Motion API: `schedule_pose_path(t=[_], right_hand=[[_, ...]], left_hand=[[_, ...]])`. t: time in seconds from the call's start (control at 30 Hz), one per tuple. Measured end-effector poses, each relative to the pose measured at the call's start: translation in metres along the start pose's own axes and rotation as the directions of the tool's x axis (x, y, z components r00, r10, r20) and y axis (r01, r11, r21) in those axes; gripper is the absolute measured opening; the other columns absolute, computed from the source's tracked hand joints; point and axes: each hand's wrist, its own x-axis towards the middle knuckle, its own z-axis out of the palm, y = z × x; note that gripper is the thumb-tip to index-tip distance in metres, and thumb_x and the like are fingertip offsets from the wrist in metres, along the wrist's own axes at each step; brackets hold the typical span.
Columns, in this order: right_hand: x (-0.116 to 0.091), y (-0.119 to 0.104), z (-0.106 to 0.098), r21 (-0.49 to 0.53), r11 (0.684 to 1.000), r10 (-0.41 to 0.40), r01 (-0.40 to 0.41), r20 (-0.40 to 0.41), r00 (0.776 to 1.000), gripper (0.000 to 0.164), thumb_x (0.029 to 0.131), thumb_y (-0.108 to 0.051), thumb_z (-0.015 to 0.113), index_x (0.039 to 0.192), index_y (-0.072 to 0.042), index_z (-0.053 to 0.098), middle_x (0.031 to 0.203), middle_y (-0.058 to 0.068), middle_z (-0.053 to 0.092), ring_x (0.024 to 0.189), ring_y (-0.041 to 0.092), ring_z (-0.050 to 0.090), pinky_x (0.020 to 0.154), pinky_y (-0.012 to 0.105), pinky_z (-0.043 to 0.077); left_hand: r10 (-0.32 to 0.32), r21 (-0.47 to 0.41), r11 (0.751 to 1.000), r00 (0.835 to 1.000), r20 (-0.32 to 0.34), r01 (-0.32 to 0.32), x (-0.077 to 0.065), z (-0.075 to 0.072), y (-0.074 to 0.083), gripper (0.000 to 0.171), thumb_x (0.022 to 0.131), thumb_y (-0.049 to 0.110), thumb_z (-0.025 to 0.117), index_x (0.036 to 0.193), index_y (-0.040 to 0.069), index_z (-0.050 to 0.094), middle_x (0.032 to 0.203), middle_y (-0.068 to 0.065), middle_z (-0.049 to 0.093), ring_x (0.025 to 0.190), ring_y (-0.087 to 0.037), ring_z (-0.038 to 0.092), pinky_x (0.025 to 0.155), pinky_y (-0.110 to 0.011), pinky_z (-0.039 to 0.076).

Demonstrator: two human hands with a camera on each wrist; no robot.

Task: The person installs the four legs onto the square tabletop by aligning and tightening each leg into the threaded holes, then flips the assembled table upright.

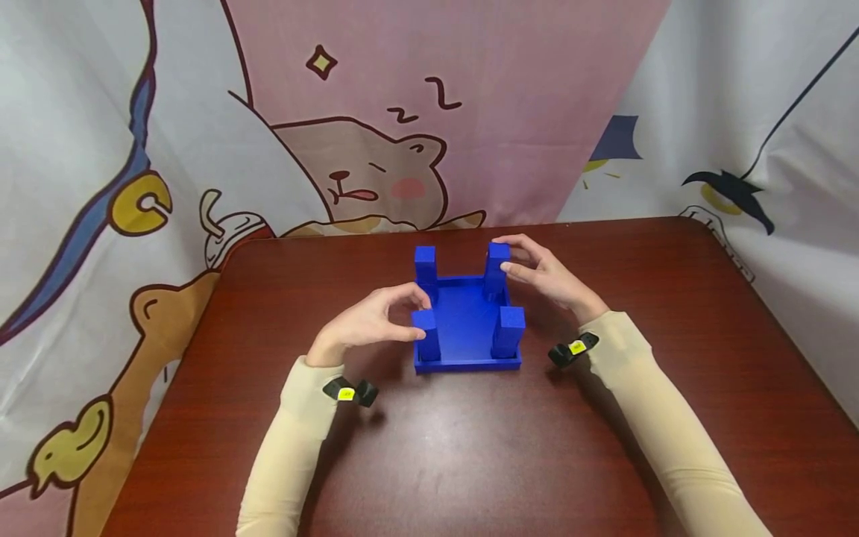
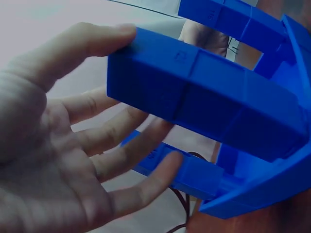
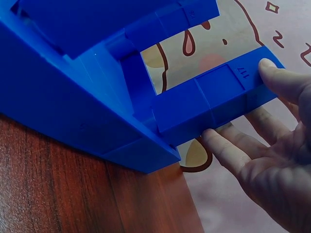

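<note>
A blue square tray (image 1: 463,328) with a raised rim lies on the table, a square blue post standing upright at each corner. My left hand (image 1: 376,317) is at the near-left post (image 1: 428,343), thumb at its top edge and fingers around the far side. In the left wrist view, the thumb tip meets the end of that post (image 2: 204,92), whose other fingers spread behind it. My right hand (image 1: 553,276) holds the far-right post (image 1: 495,276) near its top. The right wrist view shows the thumb on the face of this post (image 3: 214,92), marked 117, with fingertips along the opposite side.
The near-right post (image 1: 508,335) and far-left post (image 1: 426,268) stand untouched in the tray. A dark red-brown wooden table (image 1: 456,455) carries everything. Behind its far edge hangs a cartoon-printed curtain (image 1: 523,112). Each wrist wears a black camera strap over a cream sleeve (image 1: 295,447).
</note>
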Motion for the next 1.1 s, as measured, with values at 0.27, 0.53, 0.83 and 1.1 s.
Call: schedule_pose_path(t=[0.27,0.53,0.83,1.1], right_hand=[[0.000,-0.001,-0.002,0.001,1.000,-0.007,0.007,-0.005,1.000,0.044,0.099,-0.009,0.054,0.141,-0.005,0.041,0.131,0.019,0.053,0.115,0.025,0.056,0.095,0.049,0.043],[0.001,0.002,-0.002,-0.001,1.000,-0.002,0.002,-0.003,1.000,0.044,0.100,-0.008,0.053,0.142,-0.004,0.039,0.132,0.019,0.053,0.115,0.026,0.056,0.095,0.052,0.041],[0.000,0.003,-0.001,0.016,1.000,0.006,-0.006,-0.001,1.000,0.044,0.100,-0.008,0.053,0.141,-0.005,0.039,0.132,0.019,0.052,0.116,0.026,0.055,0.096,0.052,0.041],[0.000,0.002,0.000,0.004,1.000,0.004,-0.004,0.000,1.000,0.044,0.099,-0.008,0.053,0.142,-0.006,0.040,0.133,0.019,0.052,0.117,0.026,0.055,0.095,0.056,0.039]], left_hand=[[0.042,-0.226,0.974,0.997,0.059,-0.027,0.004,0.002,-0.020,0.030,0.086,-0.003,0.068,0.115,0.000,0.060,0.114,-0.011,0.059,0.112,-0.025,0.054,0.098,-0.050,0.040],[0.079,-0.340,0.940,0.987,0.140,-0.027,0.010,0.000,-0.042,0.029,0.090,0.006,0.064,0.119,0.001,0.061,0.121,-0.014,0.057,0.117,-0.028,0.048,0.097,-0.041,0.040],[0.132,-0.455,0.890,0.969,0.211,-0.022,0.016,0.009,-0.053,0.051,0.090,0.038,0.065,0.119,-0.003,0.058,0.121,-0.025,0.053,0.121,-0.033,0.043,0.102,-0.047,0.032],[0.153,-0.444,0.893,0.979,0.138,-0.077,0.004,0.007,-0.051,0.049,0.094,0.024,0.059,0.132,-0.004,0.050,0.128,-0.023,0.054,0.126,-0.034,0.045,0.106,-0.049,0.030]])
